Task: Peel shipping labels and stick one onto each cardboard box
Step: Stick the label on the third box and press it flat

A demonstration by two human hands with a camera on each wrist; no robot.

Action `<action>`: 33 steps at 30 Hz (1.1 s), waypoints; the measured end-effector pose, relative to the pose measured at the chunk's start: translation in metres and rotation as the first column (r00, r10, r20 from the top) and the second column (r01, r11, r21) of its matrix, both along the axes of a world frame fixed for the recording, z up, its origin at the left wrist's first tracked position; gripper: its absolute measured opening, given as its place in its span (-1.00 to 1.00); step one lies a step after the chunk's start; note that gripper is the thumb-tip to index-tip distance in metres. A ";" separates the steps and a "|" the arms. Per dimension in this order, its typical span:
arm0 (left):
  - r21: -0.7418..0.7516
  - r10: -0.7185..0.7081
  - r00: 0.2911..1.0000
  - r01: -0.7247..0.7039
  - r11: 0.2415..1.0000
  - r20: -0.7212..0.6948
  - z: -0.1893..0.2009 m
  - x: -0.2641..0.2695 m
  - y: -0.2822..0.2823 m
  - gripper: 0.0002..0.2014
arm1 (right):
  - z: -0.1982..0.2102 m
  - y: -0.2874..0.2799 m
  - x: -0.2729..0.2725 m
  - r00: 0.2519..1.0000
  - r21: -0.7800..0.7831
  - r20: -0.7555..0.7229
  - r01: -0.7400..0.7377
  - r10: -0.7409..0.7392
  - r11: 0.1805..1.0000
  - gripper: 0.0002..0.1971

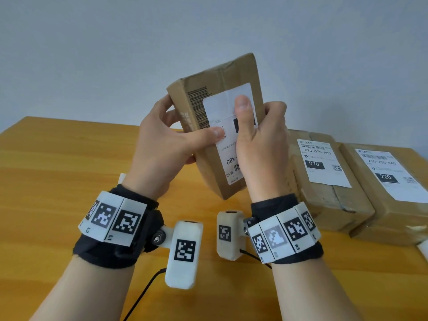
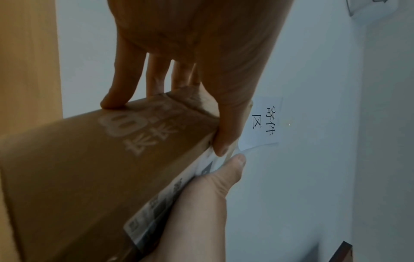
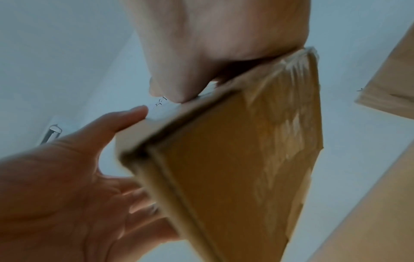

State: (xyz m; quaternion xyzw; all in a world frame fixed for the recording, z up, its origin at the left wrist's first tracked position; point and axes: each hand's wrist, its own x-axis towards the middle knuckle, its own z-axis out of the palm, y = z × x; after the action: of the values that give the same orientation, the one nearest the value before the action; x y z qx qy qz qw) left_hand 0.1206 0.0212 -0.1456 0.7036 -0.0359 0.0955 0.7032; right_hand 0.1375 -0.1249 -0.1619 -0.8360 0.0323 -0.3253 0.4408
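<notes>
A cardboard box (image 1: 215, 117) is held tilted in the air above the wooden tabletop (image 1: 58, 163), gripped by both hands. The left hand (image 1: 162, 147) is wrapped round its left side, thumb pressed on the white shipping label (image 1: 228, 144) stuck to its front. The right hand (image 1: 259, 144) is curled round the right edge, thumb flat on the label. Two labelled boxes (image 1: 328, 179) are seen lying on the tabletop, right of the held box.
</notes>
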 end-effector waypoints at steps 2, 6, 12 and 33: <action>-0.013 0.001 1.000 -0.001 1.000 0.008 -0.001 0.000 0.000 -0.18 | -0.001 0.002 0.001 1.000 0.010 0.002 -0.007 0.007 1.000 -0.20; -0.001 -0.013 1.000 0.013 1.000 -0.018 -0.003 0.002 0.003 -0.20 | -0.007 0.003 0.005 0.999 0.032 -0.049 -0.012 0.014 0.999 -0.24; 0.016 -0.058 0.998 0.057 0.998 0.014 0.001 0.001 0.008 -0.32 | -0.011 -0.001 0.009 1.000 0.087 0.019 0.007 -0.009 0.996 -0.37; -0.004 0.032 0.996 -0.031 1.000 0.088 -0.002 0.001 0.005 -0.37 | -0.012 0.010 0.007 0.999 0.003 0.035 -0.003 0.003 1.000 -0.33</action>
State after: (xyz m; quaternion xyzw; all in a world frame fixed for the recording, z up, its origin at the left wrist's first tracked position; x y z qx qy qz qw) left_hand 0.1221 0.0257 -0.1472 0.6984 -0.0557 0.1375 0.7002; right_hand 0.1443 -0.1149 -0.1736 -0.8297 0.0239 -0.3391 0.4428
